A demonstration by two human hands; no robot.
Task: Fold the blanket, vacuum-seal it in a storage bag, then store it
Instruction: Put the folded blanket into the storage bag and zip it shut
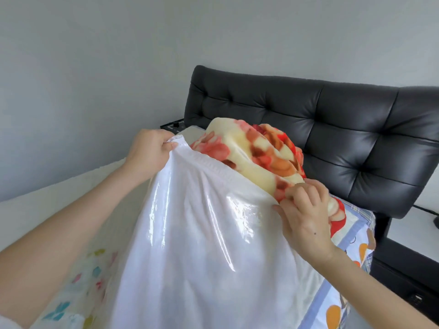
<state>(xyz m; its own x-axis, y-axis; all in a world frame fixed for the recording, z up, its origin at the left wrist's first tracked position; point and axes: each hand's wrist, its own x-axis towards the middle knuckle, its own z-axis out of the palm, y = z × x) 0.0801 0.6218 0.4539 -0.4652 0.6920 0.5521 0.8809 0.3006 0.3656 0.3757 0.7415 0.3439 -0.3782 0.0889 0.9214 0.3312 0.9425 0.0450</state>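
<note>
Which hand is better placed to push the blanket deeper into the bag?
The right hand. It grips the blanket where it sticks out of the bag, so it could probably press it down. The left hand pinches the bag's rim and seems needed to hold the mouth open.

The storage bag (202,233) hides the lower part of the blanket (249,150); the bottom edge cuts off the bag, the right edge the headboard (332,127).

The blanket (256,153) plugs the bag (202,233) mouth — the headboard (332,129) walls off behind it — open room lies left.
</note>
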